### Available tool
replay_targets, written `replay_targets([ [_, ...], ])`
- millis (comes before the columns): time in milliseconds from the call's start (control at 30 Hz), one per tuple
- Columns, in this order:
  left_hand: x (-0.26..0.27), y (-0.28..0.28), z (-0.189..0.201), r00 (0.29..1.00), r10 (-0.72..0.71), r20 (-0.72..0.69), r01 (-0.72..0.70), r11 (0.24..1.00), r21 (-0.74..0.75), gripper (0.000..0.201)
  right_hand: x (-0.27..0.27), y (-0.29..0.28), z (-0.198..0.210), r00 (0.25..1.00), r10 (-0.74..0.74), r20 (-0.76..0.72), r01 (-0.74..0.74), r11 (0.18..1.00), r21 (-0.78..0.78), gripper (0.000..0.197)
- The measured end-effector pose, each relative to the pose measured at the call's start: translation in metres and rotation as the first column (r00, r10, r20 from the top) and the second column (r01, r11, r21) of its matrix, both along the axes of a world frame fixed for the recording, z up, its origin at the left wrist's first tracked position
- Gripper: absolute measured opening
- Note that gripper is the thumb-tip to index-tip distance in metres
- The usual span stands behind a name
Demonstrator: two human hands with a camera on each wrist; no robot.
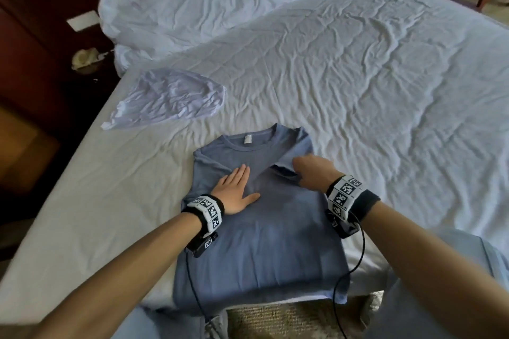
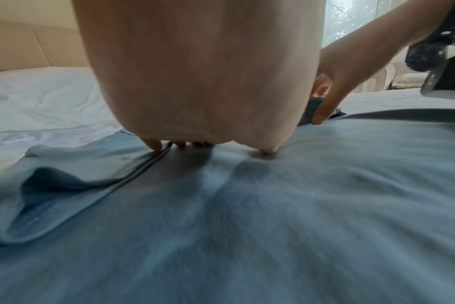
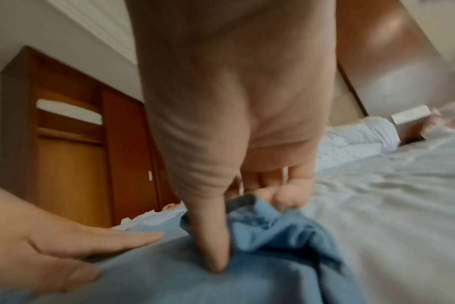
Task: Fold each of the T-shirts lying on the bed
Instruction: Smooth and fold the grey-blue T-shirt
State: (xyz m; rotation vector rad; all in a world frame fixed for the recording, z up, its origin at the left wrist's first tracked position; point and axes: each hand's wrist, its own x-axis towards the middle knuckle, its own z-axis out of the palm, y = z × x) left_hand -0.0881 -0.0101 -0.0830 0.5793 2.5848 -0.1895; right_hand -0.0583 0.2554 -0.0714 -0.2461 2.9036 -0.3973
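Bed: It is big, flat and soft, so it makes a good place for you to fold on. Everything below is placed by the blue shirt.

Blanket: It sits in a heap well beyond the blue shirt's collar, up at the far end. I think it is pushed there so you have room.

Blue shirt: It lies flat near your edge of the bed, collar away from you, bottom hem hanging a little over the edge. It is spread out so the folds come out straight. Its left side looks tucked in already. The right sleeve is not folded in yet.

White shirt: It lies crumpled past the blue shirt's collar and off to your left, apart from it. It still waits for its turn.

Left hand: Your fingers are straight and the palm lies flat on the chest of the blue shirt. It holds nothing. I think it presses down so the cloth does not slide while the other hand pulls.

Right hand: Your fingers are curled round the right sleeve, with the thumb on top of the bunched cloth. It sits just right of your flat hand, likely ready to bring the sleeve across.
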Motion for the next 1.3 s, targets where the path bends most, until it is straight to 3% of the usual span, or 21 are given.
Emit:
replay_targets([
  [100, 0.013, -0.001, 0.001, 1.0, -0.007, -0.016, 0.007, 1.0, -0.018, 0.088, 0.013, -0.007, -0.005, 0.986, 0.159, 0.04, -0.159, 0.987, -0.024, 0.023],
  [200, 0.02, 0.003, 0.009, 0.999, -0.037, -0.014, 0.037, 0.998, -0.046, 0.084, 0.024, -0.007, -0.014, 0.98, 0.196, 0.044, -0.193, 0.979, -0.06, 0.027],
  [300, 0.03, 0.002, 0.018, 0.998, -0.069, -0.007, 0.069, 0.996, -0.059, 0.084, 0.028, -0.006, -0.013, 0.989, 0.106, -0.107, -0.122, 0.98, -0.157, 0.021],
  [367, 0.039, -0.002, 0.023, 0.998, -0.068, -0.008, 0.068, 0.996, -0.051, 0.085, 0.029, -0.005, -0.014, 0.974, 0.007, -0.226, -0.049, 0.982, -0.18, 0.03],
  [467, 0.056, -0.02, 0.023, 0.999, -0.034, -0.014, 0.034, 0.999, -0.039, 0.084, 0.038, -0.002, -0.032, 0.998, 0.003, -0.06, -0.002, 1.0, 0.007, 0.066],
  [533, 0.066, -0.038, 0.021, 1.0, 0.027, 0.0, -0.027, 1.0, -0.016, 0.085, 0.047, 0.001, -0.048, 1.0, 0.009, 0.007, -0.009, 0.994, 0.106, 0.074],
  [667, 0.088, -0.079, 0.023, 0.981, 0.186, -0.056, -0.176, 0.973, 0.149, 0.084, 0.06, -0.002, -0.047, 0.995, -0.049, -0.088, 0.047, 0.999, -0.025, 0.071],
  [800, 0.122, -0.117, 0.02, 0.897, 0.424, -0.121, -0.351, 0.853, 0.386, 0.071, 0.093, -0.012, -0.039, 0.938, -0.305, -0.163, 0.254, 0.928, -0.272, 0.07],
  [900, 0.142, -0.137, 0.008, 0.826, 0.553, -0.11, -0.442, 0.755, 0.485, 0.059, 0.122, -0.013, -0.038, 0.874, -0.461, -0.153, 0.398, 0.86, -0.318, 0.066],
  [967, 0.15, -0.147, -0.003, 0.769, 0.634, -0.081, -0.509, 0.685, 0.521, 0.053, 0.135, -0.005, -0.041, 0.845, -0.528, -0.09, 0.468, 0.809, -0.355, 0.067],
  [1067, 0.156, -0.159, -0.012, 0.692, 0.722, 0.009, -0.597, 0.566, 0.569, 0.063, 0.149, 0.001, -0.039, 0.778, -0.624, 0.076, 0.59, 0.684, -0.429, 0.067],
  [1100, 0.157, -0.163, -0.016, 0.684, 0.729, 0.028, -0.602, 0.542, 0.586, 0.059, 0.153, 0.001, -0.038, 0.758, -0.641, 0.124, 0.622, 0.65, -0.437, 0.063],
  [1200, 0.166, -0.168, -0.022, 0.683, 0.726, 0.081, -0.593, 0.486, 0.642, 0.018, 0.167, -0.001, -0.04, 0.743, -0.638, 0.202, 0.642, 0.595, -0.484, 0.041],
  [1300, 0.173, -0.174, -0.031, 0.714, 0.682, 0.158, -0.585, 0.458, 0.67, 0.038, 0.183, -0.002, -0.043, 0.76, -0.578, 0.295, 0.636, 0.573, -0.517, 0.034],
])
